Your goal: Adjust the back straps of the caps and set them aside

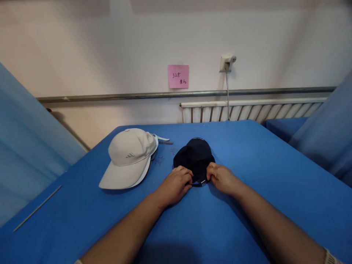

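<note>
A dark baseball cap (194,156) rests on the blue-covered table in front of me, its brim pointing away and its back strap with a small metal buckle facing me. My left hand (176,183) is closed on the cap's rear edge at the left of the strap. On the other side of the strap, my right hand (221,178) pinches the rear edge at the right. To the left sits a beige baseball cap (129,150), with three slanted marks on its front, stacked over a white one and a dark one; their straps stick out behind.
A thin stick (37,209) lies near the left edge of the blue table (236,135). Behind the table are a white radiator (247,112), a metal rail (137,96) and a plugged-in cable (227,91). Blue curtains (27,146) hang on both sides.
</note>
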`<state>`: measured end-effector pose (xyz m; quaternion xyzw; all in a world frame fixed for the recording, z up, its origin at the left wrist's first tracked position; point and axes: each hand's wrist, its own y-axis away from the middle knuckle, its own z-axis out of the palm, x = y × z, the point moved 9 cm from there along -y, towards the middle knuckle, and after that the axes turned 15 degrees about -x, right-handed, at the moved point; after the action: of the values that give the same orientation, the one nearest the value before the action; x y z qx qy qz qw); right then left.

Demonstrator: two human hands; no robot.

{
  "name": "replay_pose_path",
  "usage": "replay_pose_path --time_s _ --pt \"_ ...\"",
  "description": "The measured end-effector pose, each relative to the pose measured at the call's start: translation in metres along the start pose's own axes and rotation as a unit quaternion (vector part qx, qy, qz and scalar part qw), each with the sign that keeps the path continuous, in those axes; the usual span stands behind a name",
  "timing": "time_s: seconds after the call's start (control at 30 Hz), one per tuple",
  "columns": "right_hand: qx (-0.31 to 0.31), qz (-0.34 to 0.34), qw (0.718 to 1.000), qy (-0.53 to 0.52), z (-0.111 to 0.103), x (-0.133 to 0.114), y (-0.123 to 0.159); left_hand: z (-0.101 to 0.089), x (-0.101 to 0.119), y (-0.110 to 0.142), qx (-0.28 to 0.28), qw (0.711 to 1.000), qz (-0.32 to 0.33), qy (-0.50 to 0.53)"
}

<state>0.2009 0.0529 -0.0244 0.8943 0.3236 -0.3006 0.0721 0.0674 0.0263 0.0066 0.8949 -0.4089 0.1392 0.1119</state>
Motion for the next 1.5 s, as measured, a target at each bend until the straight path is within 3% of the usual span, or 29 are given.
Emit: replay_pose_path --time_s 0.13,0.33,0.73,1.03,1.23,1.37,1.5 --pt "0.039 0.04 0.998 -0.009 -0.009 0.01 0.001 -0.002 -0.002 0.0 0.011 1.0 0.008 0.025" --pt "0.007 -0.021 0.998 -0.054 0.002 0.008 -0.004 -0.002 -0.004 0.0 0.016 0.999 0.008 0.036" --pt "0.013 0.082 0.996 -0.029 0.006 0.025 -0.007 -0.002 -0.005 0.001 -0.002 1.0 0.006 0.028" --pt "0.031 0.083 0.995 -0.052 0.008 0.033 -0.008 0.0 -0.007 0.0 -0.001 1.0 -0.002 0.03" --pt "0.039 0.105 0.994 -0.006 0.007 0.032 -0.008 0.0 -0.007 0.0 -0.001 0.999 0.004 0.037" --pt "0.062 0.076 0.995 0.002 0.001 0.022 -0.006 -0.006 -0.018 0.001 0.06 0.996 -0.008 0.067" --pt "0.044 0.072 0.995 0.043 0.001 0.013 -0.009 -0.013 -0.04 0.004 0.129 0.986 -0.083 0.069"
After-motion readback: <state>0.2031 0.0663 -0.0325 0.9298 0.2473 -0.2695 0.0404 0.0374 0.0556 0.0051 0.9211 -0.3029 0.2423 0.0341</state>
